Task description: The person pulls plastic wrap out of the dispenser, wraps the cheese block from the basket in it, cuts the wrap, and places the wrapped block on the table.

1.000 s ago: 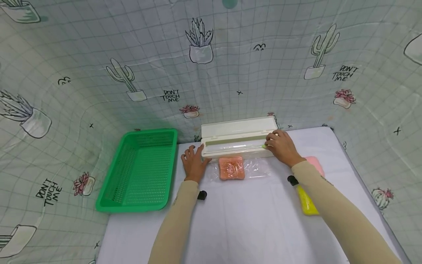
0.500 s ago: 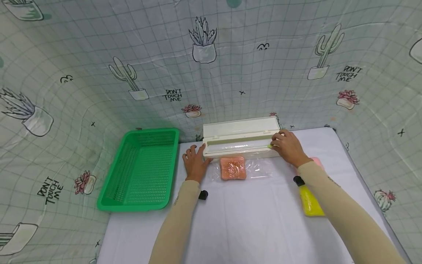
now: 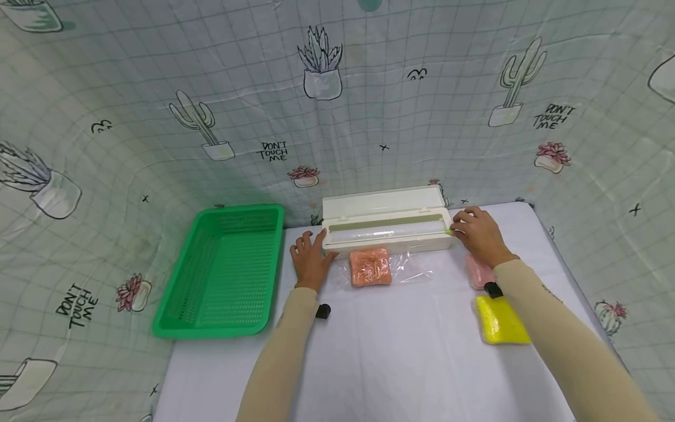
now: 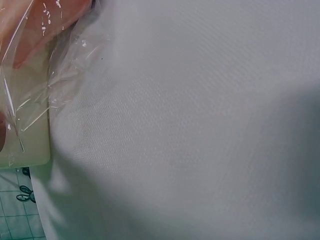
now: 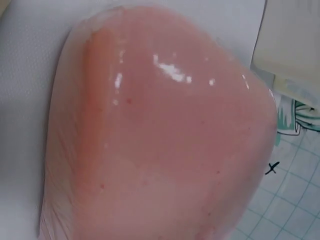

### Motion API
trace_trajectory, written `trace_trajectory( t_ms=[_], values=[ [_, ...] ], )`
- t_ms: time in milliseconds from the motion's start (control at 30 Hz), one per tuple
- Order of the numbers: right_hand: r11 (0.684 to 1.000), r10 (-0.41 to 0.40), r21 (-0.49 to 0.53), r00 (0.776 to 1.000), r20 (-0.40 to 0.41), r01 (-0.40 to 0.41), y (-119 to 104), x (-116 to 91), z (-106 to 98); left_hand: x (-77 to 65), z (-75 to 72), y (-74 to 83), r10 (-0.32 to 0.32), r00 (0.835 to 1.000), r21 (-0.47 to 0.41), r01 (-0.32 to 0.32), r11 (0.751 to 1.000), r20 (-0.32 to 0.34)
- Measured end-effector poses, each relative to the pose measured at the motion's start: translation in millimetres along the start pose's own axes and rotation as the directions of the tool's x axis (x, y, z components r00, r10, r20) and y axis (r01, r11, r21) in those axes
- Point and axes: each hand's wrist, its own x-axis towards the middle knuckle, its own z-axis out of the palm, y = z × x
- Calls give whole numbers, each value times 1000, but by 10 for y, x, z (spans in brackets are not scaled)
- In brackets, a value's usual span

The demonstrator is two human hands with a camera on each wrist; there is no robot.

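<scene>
A white cling film dispenser [image 3: 387, 242] stands at the back of the table with its lid [image 3: 384, 202] raised. My left hand [image 3: 310, 261] grips its left end between thumb and index finger. At the right end of the cutting rail, my right hand [image 3: 477, 237] pinches the small green slide cutter [image 3: 449, 231]. Clear film [image 3: 411, 269] lies out from the dispenser's front. An orange, bread-shaped slab [image 3: 371, 267] under shiny film sits against the front. The left wrist view shows film [image 4: 75, 65] over the dispenser's corner [image 4: 32, 145].
A green perforated basket [image 3: 227, 275] stands to the left. Beside my right forearm lie a pink wrapped piece [image 3: 477, 273] and a yellow wrapped slab [image 3: 501, 321]. The pink piece [image 5: 160, 125] fills the right wrist view. A patterned cloth [image 3: 369, 117] hangs behind the white-covered table [image 3: 390, 363].
My right hand has slid the green cutter rightward along the rail to the dispenser's right end. My left hand stays at the left end. More of the pink piece shows.
</scene>
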Motion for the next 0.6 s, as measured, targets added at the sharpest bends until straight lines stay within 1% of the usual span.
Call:
trace_trajectory(
  t_ms=[167,367,467,600],
  values=[
    [1000,9,-9,1000,0,-9,12,-1,6,6,11,14,3,1000,-9,-4,1000,-12],
    [999,14,-29,1000,-1,-14,18,-5,27,9,15,11,6,1000,-17,-6,1000,-7],
    [999,27,-19,1000,-3,-27,2,-8,22,13,9,19,2,1000,-35,-2,999,5],
    [999,47,-10,999,-2,-47,-47,-13,-10,5,-35,29,7,999,-57,-5,998,41]
  ],
)
